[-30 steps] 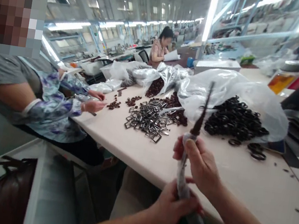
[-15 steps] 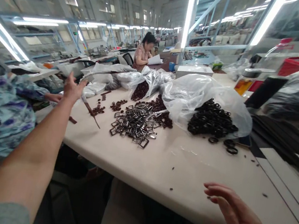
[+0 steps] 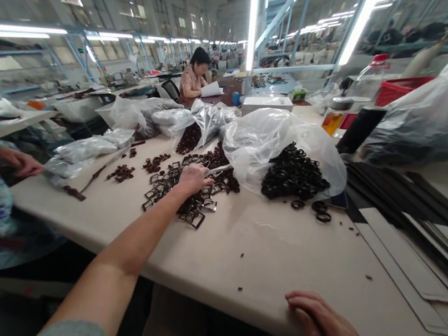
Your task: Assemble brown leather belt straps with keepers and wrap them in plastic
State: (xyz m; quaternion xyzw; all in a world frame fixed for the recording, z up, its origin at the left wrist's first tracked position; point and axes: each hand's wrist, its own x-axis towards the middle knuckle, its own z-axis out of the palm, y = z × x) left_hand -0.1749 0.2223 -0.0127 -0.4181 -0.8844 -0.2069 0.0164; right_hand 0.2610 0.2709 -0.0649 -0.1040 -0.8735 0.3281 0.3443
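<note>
My left hand (image 3: pixel 193 179) reaches out over a heap of dark metal buckles (image 3: pixel 161 185) on the table. Its thumb is beside a pale, shiny strip-like piece (image 3: pixel 219 170) lying on the heap; the other fingers are mostly hidden, so I cannot tell what they grip. Near the table's front edge, my right hand (image 3: pixel 328 332) rests with fingers stretched and holds nothing. Small dark-red rings or loops (image 3: pixel 156 162) lie left of and behind the buckles. Black rings (image 3: pixel 295 176) spill from a clear plastic bag (image 3: pixel 253 139).
A co-worker's hand (image 3: pixel 20 163) is at the left, near a brown strap (image 3: pixel 75 193) and plastic packets (image 3: pixel 79 152). Pale flat strips (image 3: pixel 408 257) and dark strips (image 3: pixel 397 191) lie on the right. Behind stand a jar (image 3: pixel 335 117) and a red basket (image 3: pixel 402 89). Another person (image 3: pixel 192 82) sits farther back.
My left hand has moved from the far left, near the co-worker, rightward onto the buckle heap. My right hand stays near the front edge. The view has turned slightly right.
</note>
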